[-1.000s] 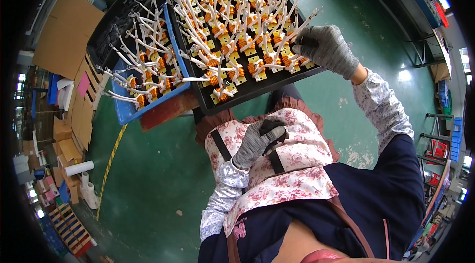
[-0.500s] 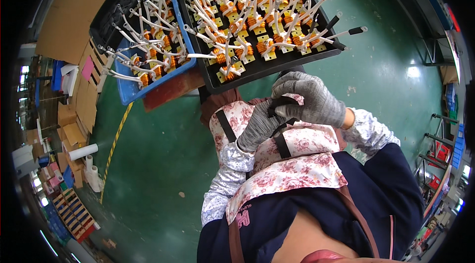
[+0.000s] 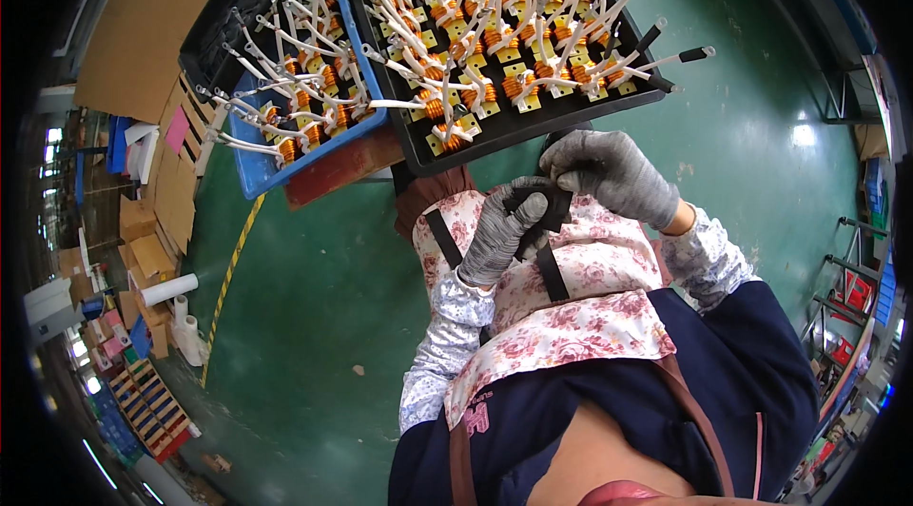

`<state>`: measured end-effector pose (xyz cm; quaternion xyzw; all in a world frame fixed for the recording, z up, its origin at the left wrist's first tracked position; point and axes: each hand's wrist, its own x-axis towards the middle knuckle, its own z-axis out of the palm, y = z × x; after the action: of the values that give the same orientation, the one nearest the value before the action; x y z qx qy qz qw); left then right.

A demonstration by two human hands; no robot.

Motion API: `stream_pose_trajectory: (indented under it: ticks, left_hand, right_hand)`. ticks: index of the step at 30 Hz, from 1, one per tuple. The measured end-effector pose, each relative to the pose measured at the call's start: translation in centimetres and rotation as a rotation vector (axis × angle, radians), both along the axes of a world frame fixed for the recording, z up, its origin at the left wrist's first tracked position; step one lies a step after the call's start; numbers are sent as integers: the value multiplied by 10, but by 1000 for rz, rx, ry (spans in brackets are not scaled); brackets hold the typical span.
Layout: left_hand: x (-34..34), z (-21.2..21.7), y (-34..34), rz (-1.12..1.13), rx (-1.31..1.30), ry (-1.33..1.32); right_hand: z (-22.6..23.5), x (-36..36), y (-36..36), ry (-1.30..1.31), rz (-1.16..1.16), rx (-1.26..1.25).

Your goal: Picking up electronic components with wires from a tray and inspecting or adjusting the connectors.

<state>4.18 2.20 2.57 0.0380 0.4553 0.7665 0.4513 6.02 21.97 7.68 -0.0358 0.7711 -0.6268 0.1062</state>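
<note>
In front of my lap, my left hand (image 3: 499,238), in a grey knitted glove, is closed around a small black part (image 3: 554,208) with its thumb pressed on top. The part's exact kind does not show. My right hand (image 3: 613,178), also gloved, is just right of and above it with fingers pinched together; whatever lies between those fingertips is hidden. Beyond my hands stands a black tray (image 3: 495,146) full of copper-wound coils (image 3: 521,87) on yellowish plates, their white leads sticking up with metal lugs.
Left of the black tray, a blue tray (image 3: 249,159) holds more coils, with a black bin (image 3: 204,49) behind it. A reddish-brown board (image 3: 342,168) is under the trays. Yellow-striped tape (image 3: 228,278) runs along the green floor. Cartons (image 3: 150,259) and a pallet (image 3: 152,406) are at left.
My right hand has moved slightly up and right, away from my left hand, uncovering more of the black part. My left thumb now lies on it. The view has shifted slightly.
</note>
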Motion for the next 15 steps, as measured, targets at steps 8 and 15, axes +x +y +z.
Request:
stream_pose_trajectory:
  ticks: [8,15]
  left_hand:
    - [-2,0,2,-35,-83,87]
    - [-1,6,9,45,-80,20]
  right_hand:
    - [-3,4,-19,123,-148,55]
    - [-3,24,-34,-110,-112,-72]
